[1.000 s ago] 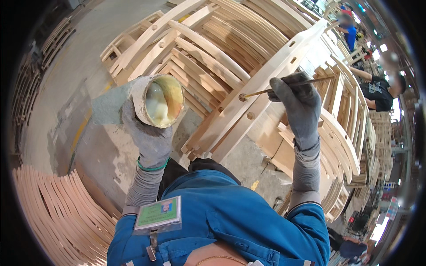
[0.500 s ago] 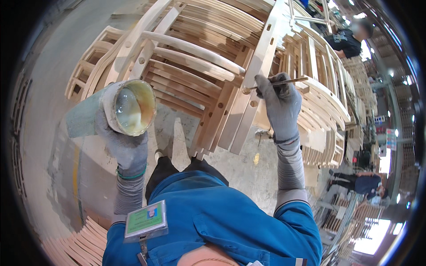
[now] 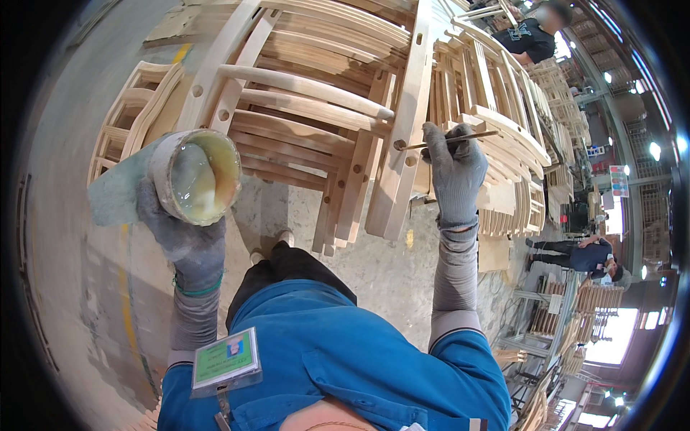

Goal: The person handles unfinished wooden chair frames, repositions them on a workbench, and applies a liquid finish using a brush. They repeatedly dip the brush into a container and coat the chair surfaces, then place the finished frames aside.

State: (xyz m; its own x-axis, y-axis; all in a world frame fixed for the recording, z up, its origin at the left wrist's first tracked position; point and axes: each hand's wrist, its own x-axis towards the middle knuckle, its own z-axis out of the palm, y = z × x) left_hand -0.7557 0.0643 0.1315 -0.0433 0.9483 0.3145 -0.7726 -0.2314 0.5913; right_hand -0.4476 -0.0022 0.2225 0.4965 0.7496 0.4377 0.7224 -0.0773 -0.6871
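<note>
Fingers of my right hand are pinching a thin stick into a dowel hole of the chair frame, my left hand is gripping the glue cup, and several other holes are looking dry to me.

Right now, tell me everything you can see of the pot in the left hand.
The pot is a small round container with a crusted, pale-smeared rim, tilted so its mouth faces the camera. Inside lies a glossy yellowish-white liquid that looks like glue. The gloved left hand grips it from below and behind, with a grey-green rag-like sheet against its outer side. It is held in the air, apart from the wooden chair frames.
</note>
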